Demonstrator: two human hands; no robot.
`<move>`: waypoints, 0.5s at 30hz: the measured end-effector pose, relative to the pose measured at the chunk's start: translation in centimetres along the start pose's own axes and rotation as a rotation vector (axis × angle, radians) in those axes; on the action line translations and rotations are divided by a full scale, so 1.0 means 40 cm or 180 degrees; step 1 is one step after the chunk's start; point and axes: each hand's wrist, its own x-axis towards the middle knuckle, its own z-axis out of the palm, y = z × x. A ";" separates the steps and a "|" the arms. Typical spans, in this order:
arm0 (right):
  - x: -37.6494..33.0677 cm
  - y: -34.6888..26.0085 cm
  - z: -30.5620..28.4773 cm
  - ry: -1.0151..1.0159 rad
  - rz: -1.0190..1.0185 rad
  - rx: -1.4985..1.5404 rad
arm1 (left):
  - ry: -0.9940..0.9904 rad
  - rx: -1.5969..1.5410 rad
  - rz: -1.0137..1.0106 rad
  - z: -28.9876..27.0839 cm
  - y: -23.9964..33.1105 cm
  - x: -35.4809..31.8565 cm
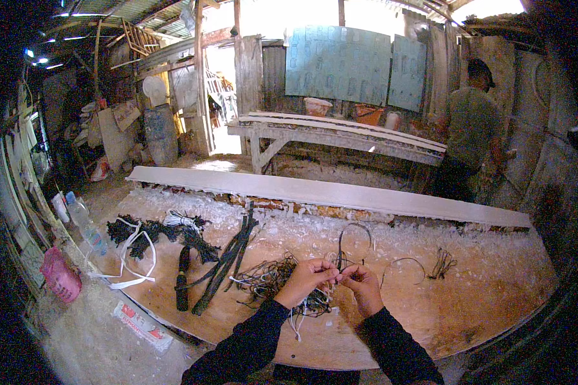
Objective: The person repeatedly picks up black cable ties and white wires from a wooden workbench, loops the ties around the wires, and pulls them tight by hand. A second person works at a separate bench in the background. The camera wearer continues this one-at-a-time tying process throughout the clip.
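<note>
Both hands meet over the table (469, 308) — the left hand (307, 280) and right hand (362, 285) each pinch a thin dark wire (353, 240) between fingertips, thumbs closed on it. The wire loops up just beyond the knuckles. A tangle of cords (266, 279) lies under the left hand — dark strips (228, 260) and white tape (138, 256) farther left.
</note>
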 end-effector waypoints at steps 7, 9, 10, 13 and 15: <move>-0.011 -0.017 0.014 0.0027 -0.0029 0.0289 | -0.0046 0.0084 0.0072 0.008 0.006 -0.004; -0.006 -0.013 0.015 -0.0043 -0.0183 0.0027 | -0.0001 0.0053 0.0086 0.011 0.007 -0.004; -0.005 -0.012 0.015 -0.0073 -0.0212 -0.0054 | 0.0022 0.0037 0.0092 0.011 0.007 -0.005; -0.012 -0.017 0.019 -0.0118 -0.0081 0.0276 | 0.0064 -0.0106 -0.0092 0.010 0.003 -0.002; -0.019 -0.027 0.023 -0.0145 -0.0010 0.0402 | 0.0078 -0.0220 -0.0071 0.007 -0.002 0.002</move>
